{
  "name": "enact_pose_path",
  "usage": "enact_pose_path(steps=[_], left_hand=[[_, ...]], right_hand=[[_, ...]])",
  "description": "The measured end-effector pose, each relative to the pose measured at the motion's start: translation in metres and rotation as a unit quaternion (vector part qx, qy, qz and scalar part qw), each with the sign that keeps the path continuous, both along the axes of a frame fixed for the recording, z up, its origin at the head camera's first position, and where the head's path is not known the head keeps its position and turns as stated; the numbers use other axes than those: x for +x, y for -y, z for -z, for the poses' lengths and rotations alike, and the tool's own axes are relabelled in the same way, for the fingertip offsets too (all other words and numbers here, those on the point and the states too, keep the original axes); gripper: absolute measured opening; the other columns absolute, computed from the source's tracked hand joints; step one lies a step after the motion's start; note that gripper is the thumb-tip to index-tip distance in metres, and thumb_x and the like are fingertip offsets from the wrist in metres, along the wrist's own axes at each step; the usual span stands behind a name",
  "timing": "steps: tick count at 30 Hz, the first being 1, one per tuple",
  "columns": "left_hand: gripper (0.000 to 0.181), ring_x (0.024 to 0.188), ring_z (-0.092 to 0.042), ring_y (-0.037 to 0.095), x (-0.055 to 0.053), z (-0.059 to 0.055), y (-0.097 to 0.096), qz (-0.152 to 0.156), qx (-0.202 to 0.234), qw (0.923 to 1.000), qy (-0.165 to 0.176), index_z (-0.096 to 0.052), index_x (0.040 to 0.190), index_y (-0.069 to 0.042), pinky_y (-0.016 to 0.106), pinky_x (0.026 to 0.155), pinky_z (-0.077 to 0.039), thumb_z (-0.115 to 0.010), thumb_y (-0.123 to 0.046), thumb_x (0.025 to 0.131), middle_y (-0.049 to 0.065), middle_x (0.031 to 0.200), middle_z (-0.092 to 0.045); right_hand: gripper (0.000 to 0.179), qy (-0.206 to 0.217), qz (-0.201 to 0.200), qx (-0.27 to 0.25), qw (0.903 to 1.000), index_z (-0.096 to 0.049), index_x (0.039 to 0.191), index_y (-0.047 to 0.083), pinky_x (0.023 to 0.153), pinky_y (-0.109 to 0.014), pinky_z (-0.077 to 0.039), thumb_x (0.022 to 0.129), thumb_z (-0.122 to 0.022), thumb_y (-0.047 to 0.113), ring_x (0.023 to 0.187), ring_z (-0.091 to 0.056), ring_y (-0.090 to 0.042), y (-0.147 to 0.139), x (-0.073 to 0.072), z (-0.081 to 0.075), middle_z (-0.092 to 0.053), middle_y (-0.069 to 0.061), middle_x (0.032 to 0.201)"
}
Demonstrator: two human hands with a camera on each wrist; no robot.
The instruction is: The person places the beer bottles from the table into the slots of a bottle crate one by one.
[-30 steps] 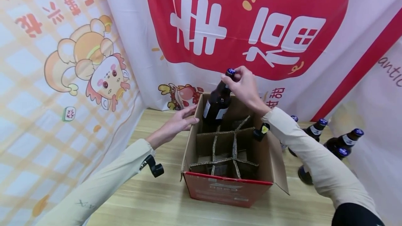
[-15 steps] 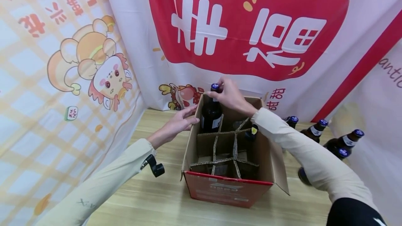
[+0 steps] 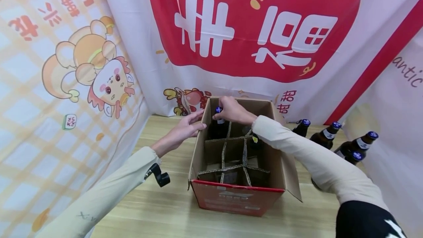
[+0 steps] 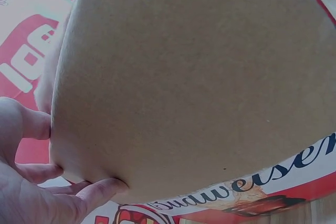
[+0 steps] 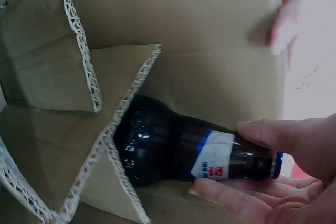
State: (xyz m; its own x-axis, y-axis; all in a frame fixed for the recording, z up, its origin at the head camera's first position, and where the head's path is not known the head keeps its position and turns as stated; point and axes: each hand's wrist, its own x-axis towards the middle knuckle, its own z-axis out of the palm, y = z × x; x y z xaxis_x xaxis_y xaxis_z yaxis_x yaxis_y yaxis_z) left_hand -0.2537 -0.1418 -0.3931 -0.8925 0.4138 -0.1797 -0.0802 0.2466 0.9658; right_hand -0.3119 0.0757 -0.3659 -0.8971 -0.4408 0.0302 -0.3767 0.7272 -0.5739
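A dark brown glass beer bottle (image 3: 218, 130) with a blue cap stands low in the far-left compartment of a cardboard box (image 3: 236, 198). My right hand (image 3: 235, 111) pinches its neck; in the right wrist view, thumb and fingers lie on opposite sides of the neck (image 5: 254, 162), above the white neck label. At the box's left wall, my left hand (image 3: 181, 132) holds the edge. In the left wrist view, its fingers (image 4: 100, 192) press the brown outer flap (image 4: 194, 87). A fingertip (image 5: 286, 31) shows over the rim in the right wrist view.
Corrugated dividers (image 3: 245, 153) split the box into several compartments. Its right flap (image 3: 294, 183) folds outward. Right of the box, beyond my right sleeve, several capped bottles (image 3: 324, 137) stand on the wooden table (image 3: 142, 197). Printed cloths (image 3: 132, 6) hang behind and at both sides.
My right hand has lowered the bottle from above the rim, down and leftward into the far-left compartment, and it stands more upright. The left hand stays at the box's left edge.
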Motion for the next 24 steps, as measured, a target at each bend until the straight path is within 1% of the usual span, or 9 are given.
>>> enact_pose_path(steps=[4,7,8,11,13,15,19,22,24], left_hand=[[0.071,0.151,-0.038,0.042,0.0,0.001,0.0,0.001,0.003,1.0,0.001,-0.024,0.168,-0.015,0.061,0.119,-0.041,-0.058,-0.017,0.106,0.018,0.171,-0.027],[0.07,0.151,-0.038,0.041,0.001,0.001,-0.001,-0.001,0.002,1.0,-0.001,-0.025,0.167,-0.015,0.061,0.118,-0.041,-0.058,-0.016,0.106,0.018,0.17,-0.028],[0.07,0.151,-0.038,0.041,0.001,0.001,-0.002,-0.002,0.002,1.0,-0.003,-0.025,0.167,-0.016,0.061,0.118,-0.041,-0.058,-0.016,0.105,0.018,0.17,-0.029],[0.071,0.151,-0.038,0.041,0.001,0.001,-0.004,-0.003,-0.002,1.0,-0.008,-0.026,0.167,-0.016,0.061,0.118,-0.042,-0.059,-0.016,0.105,0.018,0.17,-0.029],[0.071,0.151,-0.038,0.042,0.0,0.001,-0.005,-0.005,-0.002,0.9999,-0.011,-0.026,0.167,-0.015,0.061,0.118,-0.042,-0.059,-0.016,0.104,0.018,0.17,-0.029],[0.071,0.15,-0.039,0.042,0.0,0.001,-0.005,-0.007,-0.002,0.9999,-0.011,-0.026,0.167,-0.015,0.061,0.118,-0.042,-0.059,-0.015,0.104,0.019,0.17,-0.03],[0.072,0.15,-0.039,0.042,-0.001,0.002,-0.003,-0.013,-0.004,0.9999,-0.006,-0.026,0.167,-0.015,0.06,0.118,-0.043,-0.06,-0.016,0.104,0.019,0.169,-0.03],[0.072,0.15,-0.039,0.042,-0.001,0.002,-0.002,-0.012,-0.007,0.9999,-0.005,-0.026,0.167,-0.016,0.06,0.118,-0.043,-0.06,-0.018,0.104,0.019,0.17,-0.029],[0.071,0.15,-0.039,0.042,0.0,0.002,-0.002,-0.011,-0.007,0.9999,-0.006,-0.026,0.167,-0.016,0.06,0.118,-0.042,-0.06,-0.018,0.105,0.018,0.17,-0.029]], right_hand=[[0.042,0.03,-0.004,0.028,0.9992,-0.046,0.075,0.008,0.052,-0.023,-0.039,0.087,-0.086,0.013,0.055,-0.049,-0.013,0.005,-0.003,0.013,-0.047,-0.002,0.063],[0.041,0.058,-0.013,0.057,0.9966,-0.048,0.073,0.009,0.051,-0.023,-0.046,0.087,-0.086,0.014,0.054,-0.056,-0.012,0.006,-0.005,0.018,-0.05,0.001,0.061],[0.038,0.07,-0.017,0.067,0.9951,-0.05,0.074,0.009,0.053,-0.025,-0.051,0.087,-0.086,0.014,0.056,-0.061,-0.014,0.006,-0.006,0.017,-0.053,0.0,0.062],[0.027,0.113,-0.028,0.073,0.9905,-0.06,0.083,0.004,0.066,-0.035,-0.063,0.089,-0.084,0.014,0.068,-0.071,-0.024,0.003,-0.009,0.007,-0.066,-0.006,0.073],[0.022,0.134,-0.036,0.071,0.9879,-0.065,0.089,0.002,0.072,-0.038,-0.065,0.091,-0.082,0.015,0.074,-0.073,-0.028,-0.001,-0.011,-0.003,-0.071,-0.012,0.083],[0.018,0.145,-0.045,0.065,0.9862,-0.067,0.094,0.002,0.072,-0.036,-0.064,0.094,-0.08,0.015,0.076,-0.072,-0.029,-0.005,-0.014,-0.014,-0.072,-0.016,0.09],[0.017,0.141,-0.072,0.064,0.9853,-0.069,0.1,0.002,0.071,-0.032,-0.063,0.098,-0.075,0.018,0.081,-0.071,-0.032,-0.013,-0.014,-0.032,-0.072,-0.02,0.097],[0.02,0.135,-0.08,0.048,0.9864,-0.07,0.107,-0.001,0.08,-0.037,-0.065,0.101,-0.07,0.018,0.094,-0.073,-0.039,-0.019,-0.01,-0.042,-0.073,-0.023,0.104],[0.022,0.133,-0.081,0.028,0.9875,-0.07,0.112,-0.006,0.085,-0.041,-0.065,0.104,-0.066,0.014,0.1,-0.073,-0.042,-0.024,-0.008,-0.046,-0.072,-0.027,0.109]])
